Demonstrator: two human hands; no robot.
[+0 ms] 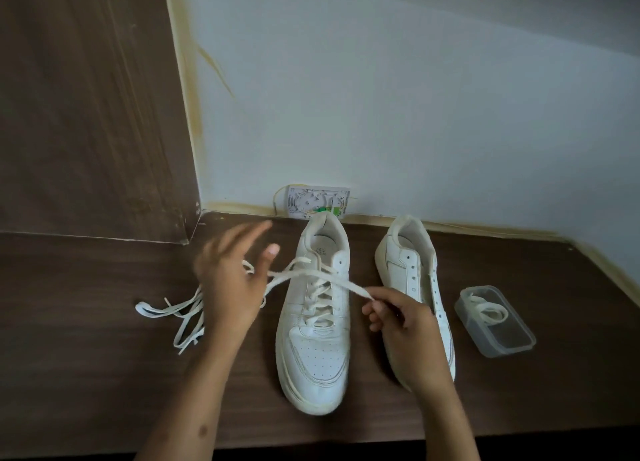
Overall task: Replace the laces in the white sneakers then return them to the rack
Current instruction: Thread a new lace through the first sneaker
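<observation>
Sneaker (317,322) with lace (320,292) stands on tabletop (104,374), toe toward the person, heel to the wall. Right hand (398,317) pinches 1 lace end; left hand (230,277) is spread open, blurred, left of the sneaker.

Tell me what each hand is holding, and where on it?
The right hand pinches one end of the lace threaded through the laced sneaker. The left hand is blurred, fingers spread; the lace's other end crosses it, but its grip is unclear.

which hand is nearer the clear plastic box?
Right. The right hand pinches a lace end beside the unlaced sneaker next to the plastic box; the left hand is beyond the laced sneaker.
</observation>
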